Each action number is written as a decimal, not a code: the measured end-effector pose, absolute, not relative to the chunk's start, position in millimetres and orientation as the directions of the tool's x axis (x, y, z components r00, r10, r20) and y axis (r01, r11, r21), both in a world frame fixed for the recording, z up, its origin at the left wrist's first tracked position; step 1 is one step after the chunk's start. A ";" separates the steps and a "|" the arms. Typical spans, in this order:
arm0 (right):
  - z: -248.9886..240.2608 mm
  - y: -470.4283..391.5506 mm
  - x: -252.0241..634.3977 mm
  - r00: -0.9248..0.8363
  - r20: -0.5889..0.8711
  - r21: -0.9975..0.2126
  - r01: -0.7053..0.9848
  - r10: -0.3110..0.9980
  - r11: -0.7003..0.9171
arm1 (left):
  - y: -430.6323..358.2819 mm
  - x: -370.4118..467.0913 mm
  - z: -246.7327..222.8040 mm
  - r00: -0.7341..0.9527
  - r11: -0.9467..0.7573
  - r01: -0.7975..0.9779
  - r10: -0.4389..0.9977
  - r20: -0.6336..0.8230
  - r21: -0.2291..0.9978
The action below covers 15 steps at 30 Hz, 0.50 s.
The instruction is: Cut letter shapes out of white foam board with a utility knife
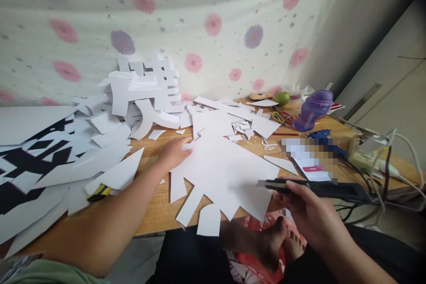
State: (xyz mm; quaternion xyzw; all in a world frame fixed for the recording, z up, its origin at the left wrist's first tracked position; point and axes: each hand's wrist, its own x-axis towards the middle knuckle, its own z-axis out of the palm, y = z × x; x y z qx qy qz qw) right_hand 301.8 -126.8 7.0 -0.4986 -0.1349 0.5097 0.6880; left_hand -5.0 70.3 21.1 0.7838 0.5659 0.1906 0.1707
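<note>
A large white card sheet (222, 168) with a jagged, cut-out lower edge lies on the table in front of me, some points jutting past the front edge. At its upper left edge is my left hand (175, 156), closed, with thumb and fingers at a white corner there. My right hand (311, 208) is wrapped around a black utility knife (319, 188). The knife's blade extends left over the sheet's right part; whether it touches the card I cannot tell.
Behind the sheet stands a built white card model (143, 84). White offcuts (109, 164) pile up at left, beside a yellow-black tape measure (99, 192). To the right are scissors (282, 118), a purple bottle (313, 110), a phone (308, 159), a blue glue gun (328, 140) and cables (382, 177).
</note>
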 end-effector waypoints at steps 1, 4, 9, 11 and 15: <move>8.6 -124.2 303.3 0.452 -0.305 -0.816 -0.577 0.838 0.015 | 67.0 -7.8 23.5 0.260 -0.267 0.810 0.962 0.088 0.521; 14.1 -112.5 311.8 0.489 -0.220 -0.809 -0.575 0.844 0.123 | 48.0 -21.5 33.5 0.175 -0.167 0.752 0.983 0.051 0.638; 26.3 -74.7 328.0 0.475 -0.113 -0.786 -0.580 0.872 0.214 | -6.2 -38.7 49.7 0.071 -0.064 0.484 0.997 0.034 0.873; 32.6 -58.7 328.9 0.445 -0.041 -0.777 -0.577 0.895 0.251 | -28.5 -38.3 52.7 0.052 -0.012 0.299 0.999 -0.004 0.954; 44.0 -40.4 321.6 0.412 0.088 -0.763 -0.558 0.907 0.327 | -63.9 -30.7 50.2 0.042 0.113 -0.005 0.993 -0.113 0.994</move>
